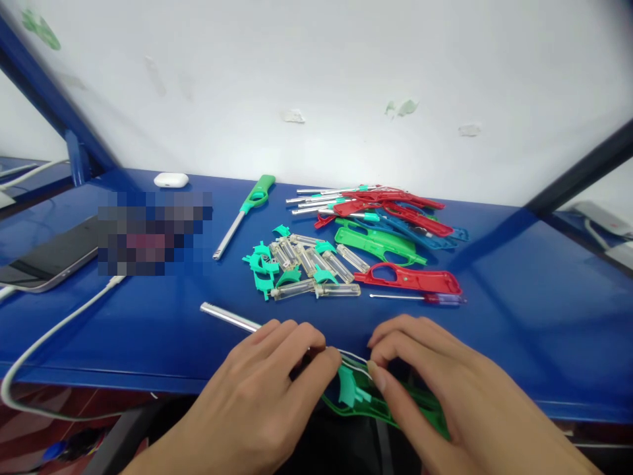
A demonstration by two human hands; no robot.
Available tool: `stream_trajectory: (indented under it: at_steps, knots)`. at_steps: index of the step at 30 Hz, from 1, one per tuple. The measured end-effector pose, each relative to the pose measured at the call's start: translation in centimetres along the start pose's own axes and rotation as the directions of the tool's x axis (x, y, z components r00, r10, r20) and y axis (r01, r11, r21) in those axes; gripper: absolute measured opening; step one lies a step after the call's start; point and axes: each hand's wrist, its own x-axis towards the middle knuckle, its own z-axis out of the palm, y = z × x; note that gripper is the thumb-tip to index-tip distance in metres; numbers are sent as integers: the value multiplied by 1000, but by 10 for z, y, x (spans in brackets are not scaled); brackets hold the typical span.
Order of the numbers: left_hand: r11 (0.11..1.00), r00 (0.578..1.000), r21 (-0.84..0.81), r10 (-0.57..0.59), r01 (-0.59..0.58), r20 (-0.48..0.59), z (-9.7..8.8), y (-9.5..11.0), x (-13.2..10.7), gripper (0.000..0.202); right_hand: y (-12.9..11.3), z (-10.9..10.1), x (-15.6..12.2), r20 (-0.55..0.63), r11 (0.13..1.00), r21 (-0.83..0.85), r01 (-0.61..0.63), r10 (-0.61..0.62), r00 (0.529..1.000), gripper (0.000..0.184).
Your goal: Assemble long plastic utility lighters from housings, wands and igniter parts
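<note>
My left fingertips (329, 359) are closing together in a pinch on the thin white wire (353, 359), right where the metal tube (230, 316) meets the green lighter shell (415, 406). The rest of my left hand (262, 389) is curling over that joint. My right fingertips (378, 376) are pressing toward each other on the front end of the shell, thumb low and the other fingers bunched on top, with my right hand (435, 389) covering most of the shell's length. A teal trigger piece (349, 389) is sitting in the shell between my two hands.

The shell is hanging just off the near edge of the blue table (519, 343), over my lap, with the tube reaching back onto the tabletop to the left.

I am judging the shell to be light, thin moulded plastic, stiff but easy to flex or crack, so I would grip it by its edges. The wire looks fine and kink-prone, and the trigger looks loose enough to pop out. The tube looks rigid and smooth, probably slippery.

Beyond my hands, a small screwdriver (425, 298) is lying just past my right knuckles, with a red shell (415, 280) behind it. Clear fuel tanks (316, 267) with teal bits are lying scattered mid-table, well clear of my fingers. Farther back are a heap of coloured shells and tubes (395, 218), a finished green lighter (244, 214), an earbud case (171, 179), and a phone (49, 257) with its white cable (59, 323) trailing off on the left. Nothing is crowding my hands.
</note>
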Motion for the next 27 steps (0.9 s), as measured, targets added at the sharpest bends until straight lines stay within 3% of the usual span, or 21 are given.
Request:
stream_trajectory:
  at_steps: [14, 27]
  knots:
    - [1000, 1000, 11, 5, -5, -1, 1, 1, 0, 44, 1, 0, -3, -48, 999, 32, -4, 5, 999, 20]
    - [999, 1000, -46, 12, -12, -19, 0, 5, 3, 21, 2, 6, -9, -95, 993, 46, -108, 112, 989, 26]
